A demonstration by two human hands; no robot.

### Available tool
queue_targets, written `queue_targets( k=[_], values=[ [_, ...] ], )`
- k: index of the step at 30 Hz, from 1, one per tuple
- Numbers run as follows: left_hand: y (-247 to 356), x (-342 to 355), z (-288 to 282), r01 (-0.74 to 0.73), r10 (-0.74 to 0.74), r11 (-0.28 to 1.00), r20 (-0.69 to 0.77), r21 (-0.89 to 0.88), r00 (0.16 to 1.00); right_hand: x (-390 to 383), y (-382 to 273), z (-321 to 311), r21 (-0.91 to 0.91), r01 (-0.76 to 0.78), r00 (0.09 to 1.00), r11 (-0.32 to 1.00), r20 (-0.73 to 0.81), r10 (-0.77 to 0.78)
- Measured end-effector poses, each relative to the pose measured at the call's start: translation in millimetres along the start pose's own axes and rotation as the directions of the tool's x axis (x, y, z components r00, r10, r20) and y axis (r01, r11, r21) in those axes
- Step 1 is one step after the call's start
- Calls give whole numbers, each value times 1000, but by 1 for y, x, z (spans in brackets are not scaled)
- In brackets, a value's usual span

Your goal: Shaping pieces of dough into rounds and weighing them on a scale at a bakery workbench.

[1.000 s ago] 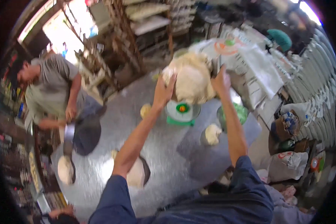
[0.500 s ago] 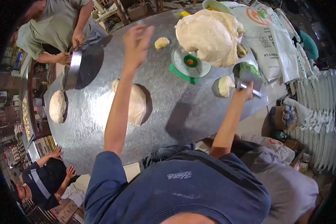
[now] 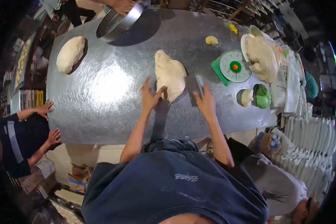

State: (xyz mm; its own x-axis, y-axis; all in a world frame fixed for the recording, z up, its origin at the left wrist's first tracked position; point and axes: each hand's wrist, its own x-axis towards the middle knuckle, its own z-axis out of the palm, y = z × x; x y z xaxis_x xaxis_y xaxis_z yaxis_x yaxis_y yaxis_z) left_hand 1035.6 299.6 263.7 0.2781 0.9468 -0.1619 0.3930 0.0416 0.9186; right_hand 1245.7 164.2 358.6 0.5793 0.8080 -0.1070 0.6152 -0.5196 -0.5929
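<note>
A pale lump of dough (image 3: 170, 76) lies in the middle of the metal table, in front of me. My left hand (image 3: 152, 98) is at its near left side, fingers spread and the thumb at the dough's edge; whether it presses on the dough I cannot tell. My right hand (image 3: 206, 101) grips a flat dough scraper (image 3: 193, 90) by its handle, with the blade upright close to the dough's right side. Farther right, a green dial scale (image 3: 222, 72) has a large mass of dough (image 3: 263, 59) at its far right side.
Another dough lump (image 3: 71, 55) rests at the far left. A co-worker's hand (image 3: 124, 6) holds a round metal pan (image 3: 117, 26) tilted at the far edge. Small dough pieces (image 3: 246, 97) and a green bundle (image 3: 263, 96) lie right. Another person's hands (image 3: 44, 109) touch the left edge.
My left hand has come down from the air to the middle dough. My right hand has brought the scraper from the table's right end to the dough. The view has shifted.
</note>
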Motion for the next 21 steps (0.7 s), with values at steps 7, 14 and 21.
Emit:
queue_targets(
  k=[7,14,21],
  values=[
    [-7,7,10,-19,15,987,-30,-161,999,64,-81,71,-391,592,806,705,281,-521],
    [-20,13,22,146,-201,931,-134,-336,971,118,-77,145,-360,758,652,544,393,-648],
    [-16,-108,24,416,-365,771,200,-482,909,161,-98,107,201,442,815,874,317,-485]
  ],
)
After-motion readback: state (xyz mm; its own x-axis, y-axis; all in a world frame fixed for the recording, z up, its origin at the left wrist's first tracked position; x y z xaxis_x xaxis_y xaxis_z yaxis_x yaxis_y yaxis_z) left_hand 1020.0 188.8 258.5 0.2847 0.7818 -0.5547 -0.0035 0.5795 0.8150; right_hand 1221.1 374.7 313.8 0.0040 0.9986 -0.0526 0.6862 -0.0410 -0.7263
